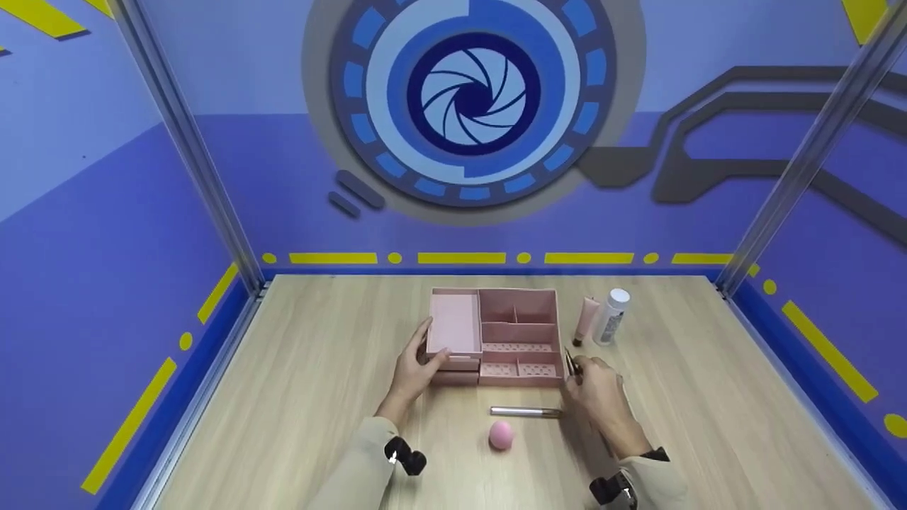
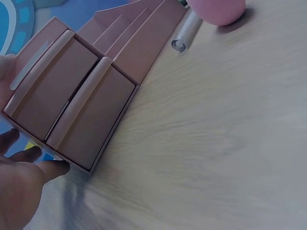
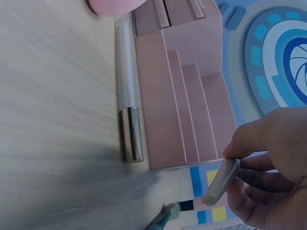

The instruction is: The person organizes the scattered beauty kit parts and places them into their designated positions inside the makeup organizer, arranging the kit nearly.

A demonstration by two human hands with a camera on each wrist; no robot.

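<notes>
Right hand [image 1: 599, 392] pinches a small slim object [image 3: 222, 181] between thumb and fingers, its kind unclear; left hand [image 1: 412, 367], fingers loosely spread, touches the left side of the pink organizer [image 1: 522, 382], thumb at its upper front edge. Between the forearms sits a pink egg-shaped sponge [image 1: 501, 435], then a silver tube [image 1: 521, 411] lying before the organizer. Beyond the right hand, a pink tube [image 1: 586, 317] and a white-capped bottle [image 1: 612, 317] stand side by side; farthest rises the blue wall [image 1: 269, 184].

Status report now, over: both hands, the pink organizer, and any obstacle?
Left hand on pink organizer, left side. Right hand pinching small item, right side. Organizer upright. Possible obstacles in front: silver tube, pink egg-shaped object.
</notes>
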